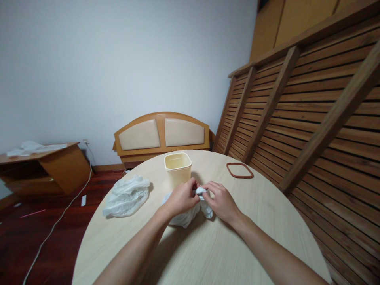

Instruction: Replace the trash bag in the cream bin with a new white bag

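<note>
Both of my hands pinch a thin white plastic bag [185, 219] in front of the bin. My left hand [185, 196] is closed on one side of its gathered edge, and my right hand [221, 202] grips the other side, fingertips nearly meeting. The bag hangs crumpled beneath my hands, partly hidden by my left hand and wrist. Just behind stands a cream-coloured, square plastic bin [178, 168], upright with its top uncovered. A brown rounded-square ring [240, 170] lies flat on the table to the right.
Another crumpled white plastic bag [127, 197] lies at the left of the round wooden table [252, 245]. A headboard [162, 134] stands behind it, and a slatted wooden frame [297, 118] leans along the right. A white cable [63, 211] crosses the floor beside a low cabinet [59, 170].
</note>
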The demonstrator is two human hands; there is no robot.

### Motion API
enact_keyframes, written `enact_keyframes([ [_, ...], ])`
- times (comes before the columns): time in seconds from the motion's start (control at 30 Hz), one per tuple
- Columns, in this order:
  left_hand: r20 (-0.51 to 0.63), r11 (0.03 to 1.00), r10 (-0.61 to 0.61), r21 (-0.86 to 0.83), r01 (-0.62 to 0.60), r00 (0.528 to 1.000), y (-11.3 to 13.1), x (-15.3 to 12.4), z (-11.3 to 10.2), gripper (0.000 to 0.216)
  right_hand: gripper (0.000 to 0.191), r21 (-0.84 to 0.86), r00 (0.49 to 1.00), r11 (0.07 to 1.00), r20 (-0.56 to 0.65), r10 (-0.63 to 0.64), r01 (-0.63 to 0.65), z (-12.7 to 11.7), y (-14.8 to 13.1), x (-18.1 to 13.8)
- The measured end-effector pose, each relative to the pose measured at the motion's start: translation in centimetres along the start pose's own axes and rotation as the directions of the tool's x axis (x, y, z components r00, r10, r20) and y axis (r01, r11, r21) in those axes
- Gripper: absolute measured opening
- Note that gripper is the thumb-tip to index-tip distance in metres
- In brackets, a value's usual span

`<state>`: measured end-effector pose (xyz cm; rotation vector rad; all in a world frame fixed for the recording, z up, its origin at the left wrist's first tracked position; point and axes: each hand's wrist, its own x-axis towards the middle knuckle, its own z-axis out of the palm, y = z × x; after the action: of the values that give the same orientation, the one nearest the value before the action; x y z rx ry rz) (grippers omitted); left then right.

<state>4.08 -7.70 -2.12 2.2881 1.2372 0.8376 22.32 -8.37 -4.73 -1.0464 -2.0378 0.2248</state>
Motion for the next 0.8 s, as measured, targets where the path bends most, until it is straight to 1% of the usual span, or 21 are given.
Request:
enact_keyframes([
  [0.07, -0.002, 0.998, 0.019, -0.058, -0.019, 1.0, -0.1, 0.1, 0.0, 0.018, 0.014, 0.014, 1.0, 1.0, -0.004, 0.017, -0.017, 0.1, 0.2, 0.0],
  [0.13, 0.009, 0.997, 0.026, -0.079, -0.026, 1.0, -0.2, 0.1, -0.1, 0.014, 0.013, 0.044, 0.999, 0.998, -0.011, 0.035, -0.035, 0.1, 0.3, 0.0],
  [0.23, 0.023, 0.999, 0.006, -0.043, -0.005, 1.0, -0.2, 0.2, -0.2, 0.013, 0.013, 0.092, 0.998, 0.995, -0.02, 0.051, -0.049, 0.2, 0.2, 0.0],
  [0.33, 0.001, 1.0, -0.017, -0.006, 0.017, 1.0, -0.1, 0.2, -0.2, 0.014, 0.013, 0.122, 0.999, 0.991, -0.013, 0.049, -0.047, 0.4, 0.0, 0.1],
  [0.43, -0.011, 0.999, -0.04, -0.027, 0.039, 0.999, 0.0, 0.2, -0.1, 0.012, 0.012, 0.13, 0.998, 0.989, 0.007, 0.064, -0.064, 0.5, -0.1, 0.0],
  [0.63, -0.009, 0.979, -0.027, -0.203, 0.025, 1.0, -0.8, 0.5, 0.3, 0.014, 0.013, 0.134, 0.989, 0.981, 0.048, 0.137, -0.143, 0.6, 0.1, -0.1],
  [0.73, 0.004, 0.944, -0.012, -0.329, 0.012, 1.0, -1.2, 0.7, 0.6, 0.016, 0.019, 0.207, 0.985, 0.963, 0.052, 0.164, -0.171, 0.6, 0.2, 0.0],
  [0.8, 0.015, 0.907, -0.009, -0.422, 0.015, 1.0, -1.2, 0.7, 0.6, 0.016, 0.018, 0.268, 0.985, 0.948, 0.036, 0.17, -0.174, 0.6, 0.2, 0.0],
])
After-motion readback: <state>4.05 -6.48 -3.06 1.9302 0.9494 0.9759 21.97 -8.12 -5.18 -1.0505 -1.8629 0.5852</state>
